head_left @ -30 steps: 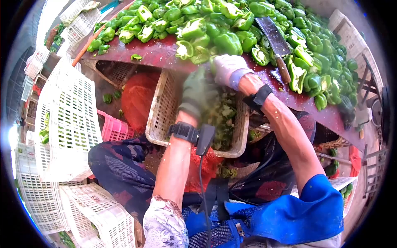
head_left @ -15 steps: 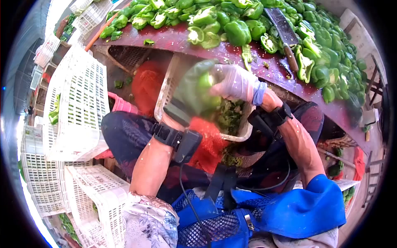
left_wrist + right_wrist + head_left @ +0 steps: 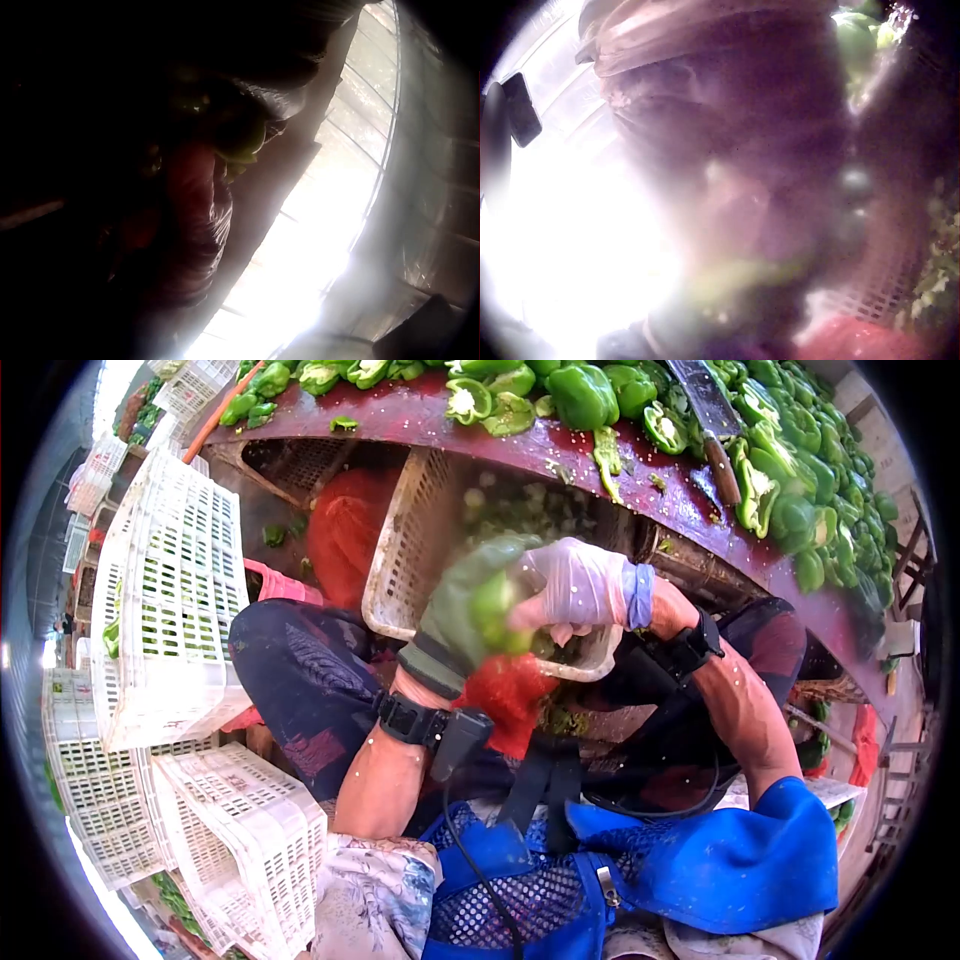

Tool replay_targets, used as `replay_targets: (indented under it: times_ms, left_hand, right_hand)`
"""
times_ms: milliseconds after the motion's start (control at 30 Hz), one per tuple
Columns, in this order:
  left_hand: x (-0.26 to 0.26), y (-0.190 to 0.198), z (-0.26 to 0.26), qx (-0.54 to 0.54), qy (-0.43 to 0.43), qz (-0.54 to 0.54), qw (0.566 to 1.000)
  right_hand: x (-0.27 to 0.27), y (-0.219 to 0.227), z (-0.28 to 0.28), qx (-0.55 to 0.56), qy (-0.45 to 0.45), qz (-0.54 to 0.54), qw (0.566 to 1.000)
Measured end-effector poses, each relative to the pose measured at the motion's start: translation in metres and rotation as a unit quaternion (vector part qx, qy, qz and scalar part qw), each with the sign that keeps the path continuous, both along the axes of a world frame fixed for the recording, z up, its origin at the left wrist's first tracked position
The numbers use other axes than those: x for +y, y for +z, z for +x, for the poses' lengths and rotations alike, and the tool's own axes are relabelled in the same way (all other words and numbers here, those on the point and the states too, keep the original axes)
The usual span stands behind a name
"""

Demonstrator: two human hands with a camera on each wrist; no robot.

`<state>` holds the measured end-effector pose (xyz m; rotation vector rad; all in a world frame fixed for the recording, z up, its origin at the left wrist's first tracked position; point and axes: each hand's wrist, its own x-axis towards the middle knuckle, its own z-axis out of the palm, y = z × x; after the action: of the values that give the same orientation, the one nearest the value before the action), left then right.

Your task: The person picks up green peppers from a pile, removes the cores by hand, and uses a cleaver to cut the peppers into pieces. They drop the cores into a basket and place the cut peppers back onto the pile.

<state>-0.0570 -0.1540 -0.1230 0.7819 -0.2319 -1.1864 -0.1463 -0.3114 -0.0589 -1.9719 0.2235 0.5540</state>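
My left hand (image 3: pixel 450 615), in a dark green glove, holds a bell pepper (image 3: pixel 495 610) over the near part of a white plastic crate (image 3: pixel 392 585). The pepper is blurred in the head view and partly covered by fingers. From the right, my right hand (image 3: pixel 590 585), in a thin translucent glove, grips the same pepper with its thumb against the near side. Chopped green bits (image 3: pixel 530 510) lie in the crate behind the hands. In the dark left wrist view, the gloved fingers (image 3: pixel 206 225) are beside a piece of green pepper (image 3: pixel 241 137).
Halved and whole green peppers (image 3: pixel 790 460) are heaped on the dark red table (image 3: pixel 420 418). A cleaver (image 3: pixel 715 425) lies among them, handle toward me. White crates (image 3: pixel 180 600) stand at the left. Red netting (image 3: pixel 345 540) lies beside the crate, with more red mesh (image 3: pixel 505 705) below my hands.
Both hands have come back from the table edge toward my body, with a pepper now between them. Over the last half second they have stayed together, and the head view has shifted slightly.
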Motion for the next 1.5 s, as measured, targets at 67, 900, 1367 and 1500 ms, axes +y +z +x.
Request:
replay_targets:
  times_ms: [67, 900, 1367, 1500]
  left_hand:
    - [0.003, -0.013, -0.001, -0.078, -0.015, -0.004, 0.997]
    - [0.005, -0.02, -0.018, -0.329, 0.003, 0.064, 0.942]
    - [0.008, -0.004, -0.004, 0.093, 0.107, -0.081, 0.987]
    - [0.007, 0.001, -0.003, 0.102, 0.106, -0.115, 0.983]
  right_hand:
    - [0.002, -0.002, -0.001, 0.019, -0.008, -0.006, 1.0]
    - [0.016, -0.039, -0.029, -0.232, 0.085, -0.106, 0.963]
    - [-0.021, -0.029, -0.008, -0.327, -0.142, -0.459, 0.813]
    - [-0.018, -0.025, -0.015, -0.222, -0.13, -0.377, 0.89]
